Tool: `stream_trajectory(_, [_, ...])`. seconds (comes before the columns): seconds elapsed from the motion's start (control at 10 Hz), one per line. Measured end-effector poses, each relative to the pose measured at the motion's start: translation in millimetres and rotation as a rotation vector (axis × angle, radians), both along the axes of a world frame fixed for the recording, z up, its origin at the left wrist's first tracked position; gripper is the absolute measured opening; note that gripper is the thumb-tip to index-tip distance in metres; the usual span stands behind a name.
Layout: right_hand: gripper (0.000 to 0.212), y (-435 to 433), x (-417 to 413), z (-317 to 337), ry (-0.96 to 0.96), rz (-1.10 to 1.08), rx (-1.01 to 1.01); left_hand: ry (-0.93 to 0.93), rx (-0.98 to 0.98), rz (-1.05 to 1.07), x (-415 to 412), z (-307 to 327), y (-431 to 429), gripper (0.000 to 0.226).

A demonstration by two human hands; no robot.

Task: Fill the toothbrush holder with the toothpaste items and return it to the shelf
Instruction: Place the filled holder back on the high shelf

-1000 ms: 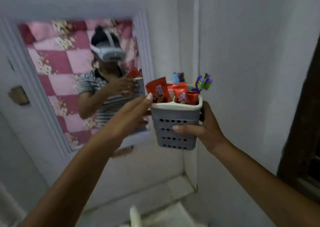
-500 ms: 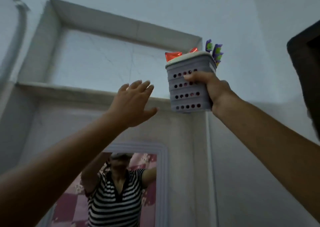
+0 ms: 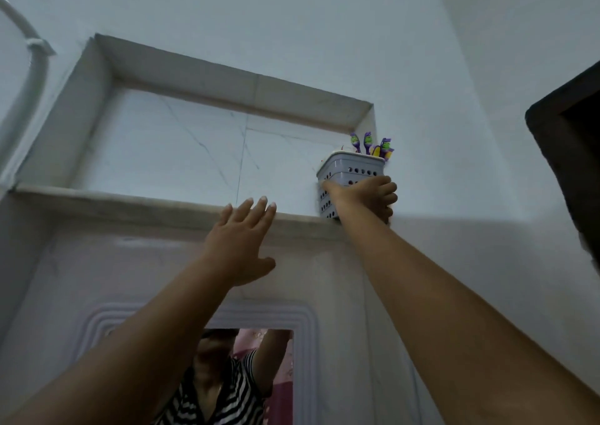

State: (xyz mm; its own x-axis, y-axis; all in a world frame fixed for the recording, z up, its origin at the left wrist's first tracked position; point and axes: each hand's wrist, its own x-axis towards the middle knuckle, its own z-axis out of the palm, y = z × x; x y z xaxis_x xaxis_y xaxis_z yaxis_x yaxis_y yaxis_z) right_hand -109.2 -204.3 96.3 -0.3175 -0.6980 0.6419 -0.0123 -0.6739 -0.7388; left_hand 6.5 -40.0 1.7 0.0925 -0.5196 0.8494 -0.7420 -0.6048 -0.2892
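Note:
The grey perforated toothbrush holder (image 3: 350, 171) stands at the right end of the recessed wall shelf (image 3: 130, 199), tight against the niche's right side. Purple and green toothbrushes (image 3: 370, 144) stick up from it; the toothpaste items are hidden below its rim from this low angle. My right hand (image 3: 363, 196) wraps around the holder's lower half. My left hand (image 3: 242, 239) is raised with fingers spread, empty, its fingertips just below the shelf's front edge.
The shelf is a marble-lined niche high on a white wall. A mirror (image 3: 240, 376) below it reflects a person in a striped shirt. A white pipe (image 3: 29, 67) runs up the left wall. A dark frame (image 3: 571, 152) juts in at the right.
The holder went from chest height, held in both hands, up to the shelf's right end. My left hand let go and now hovers open below the ledge. The view tilted upward.

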Motion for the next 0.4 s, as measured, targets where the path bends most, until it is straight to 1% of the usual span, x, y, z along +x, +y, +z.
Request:
stream_trajectory(0.1, [0.132,-9,14,-9,0.026,-0.059,-0.122,0.013,0.026,-0.017,1,2,4,0.095])
stream_trajectory(0.2, [0.124,-17,19,-21,0.109,-0.083,-0.232,0.026,0.037,-0.045,1,5,6,0.096])
stream_trajectory(0.4, [0.114,-22,16,-42,0.225,-0.101,-0.277,0.028,0.066,-0.016,-1,7,8,0.096])
